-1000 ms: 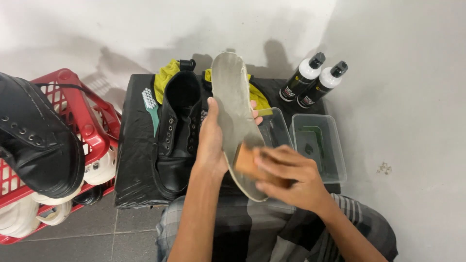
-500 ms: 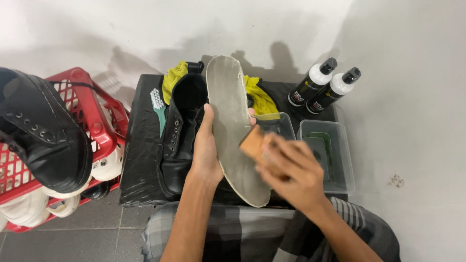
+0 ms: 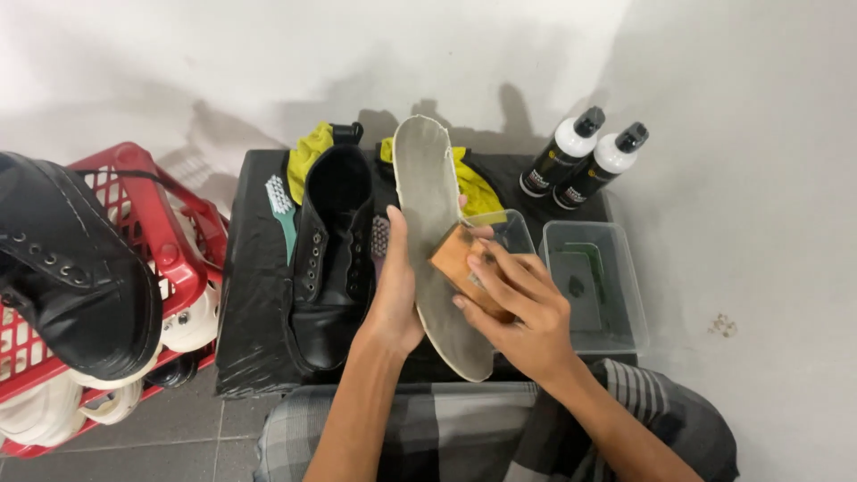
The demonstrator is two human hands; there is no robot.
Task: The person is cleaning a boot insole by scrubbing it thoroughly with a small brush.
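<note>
The brush is sliding back down the insole since the earlier frame, the right hand now working nearer the middle.

The left hand (image 3: 393, 299) is propping the grey insole (image 3: 437, 241) upright over the black worktop (image 3: 254, 295), fingers wrapped along its edge; the right hand (image 3: 522, 312) is pressing a wooden brush (image 3: 460, 263) flat to it, fingers curled over the block. Pushing too hard could be flexing the thin insole out of that one-handed grip. Clear tubs (image 3: 607, 286) are sitting just beside the elbow, two bottles (image 3: 585, 156) behind, a black boot (image 3: 330, 259) crowding the left.
</note>
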